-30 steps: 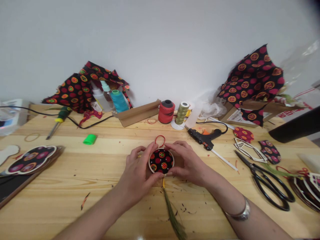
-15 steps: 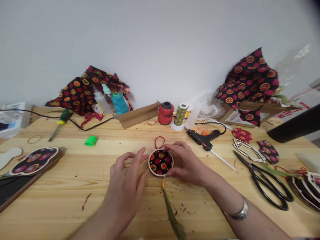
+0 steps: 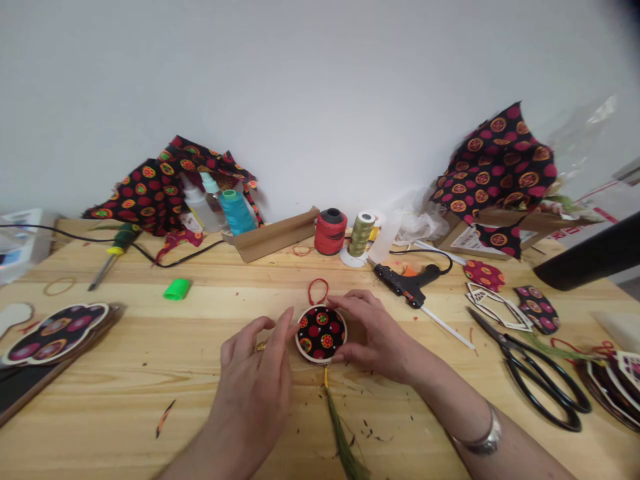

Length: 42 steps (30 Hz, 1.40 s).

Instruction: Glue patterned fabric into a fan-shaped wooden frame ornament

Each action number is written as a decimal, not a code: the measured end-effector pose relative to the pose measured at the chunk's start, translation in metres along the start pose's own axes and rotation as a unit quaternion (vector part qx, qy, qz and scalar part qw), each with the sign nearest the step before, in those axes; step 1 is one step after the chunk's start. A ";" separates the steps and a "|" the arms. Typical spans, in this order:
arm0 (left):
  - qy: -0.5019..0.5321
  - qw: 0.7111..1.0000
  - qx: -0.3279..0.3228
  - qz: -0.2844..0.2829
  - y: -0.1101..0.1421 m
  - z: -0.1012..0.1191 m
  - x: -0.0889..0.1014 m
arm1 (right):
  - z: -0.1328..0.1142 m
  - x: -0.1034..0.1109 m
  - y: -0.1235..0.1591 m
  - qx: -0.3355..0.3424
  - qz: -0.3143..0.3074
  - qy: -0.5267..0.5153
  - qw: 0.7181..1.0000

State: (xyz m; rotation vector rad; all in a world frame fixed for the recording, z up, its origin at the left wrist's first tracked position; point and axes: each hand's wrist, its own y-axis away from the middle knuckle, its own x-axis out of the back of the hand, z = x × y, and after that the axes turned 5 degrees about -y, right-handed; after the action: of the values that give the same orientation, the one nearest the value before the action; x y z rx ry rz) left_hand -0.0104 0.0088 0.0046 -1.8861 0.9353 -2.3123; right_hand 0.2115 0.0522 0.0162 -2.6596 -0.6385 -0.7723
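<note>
A round ornament (image 3: 321, 333) covered in black fabric with red and orange dots lies flat on the wooden table (image 3: 125, 373). It has a red loop (image 3: 318, 291) at its far side and a green tassel (image 3: 342, 433) trailing toward me. My right hand (image 3: 373, 333) curls around the ornament's right edge, thumb and fingers pressed on its rim. My left hand (image 3: 257, 373) hovers just left of it, fingers apart, fingertips near the left rim and above a small gold bead (image 3: 261, 346).
A black glue gun (image 3: 406, 283) lies beyond my right hand, black scissors (image 3: 537, 370) at the right. Red (image 3: 330, 232) and olive (image 3: 361, 235) thread spools stand at the back. Patterned fabric (image 3: 165, 187), bottles, a screwdriver (image 3: 113, 257), a green cap (image 3: 177, 289) and cut shapes (image 3: 55, 331) lie left.
My left hand has let go of the ornament's left edge and drawn back toward me with fingers spread. My right hand stays on the ornament.
</note>
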 end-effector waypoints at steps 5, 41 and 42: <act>0.007 1.000 0.022 -0.007 -0.005 0.003 0.000 | 0.002 0.000 0.000 0.009 -0.002 0.001 1.000; 0.163 0.962 0.097 -0.198 -0.038 0.002 0.001 | 0.010 -0.004 0.001 0.023 0.004 0.004 1.000; 0.164 0.961 0.098 -0.201 -0.038 0.002 0.001 | 0.010 -0.004 0.001 0.023 0.005 0.005 1.000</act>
State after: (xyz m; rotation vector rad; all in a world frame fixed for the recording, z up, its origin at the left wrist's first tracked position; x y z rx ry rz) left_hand 0.0042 0.0390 0.0225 -1.7773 0.3273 -2.8871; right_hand 0.2135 0.0542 0.0055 -2.6142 -0.6332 -0.7590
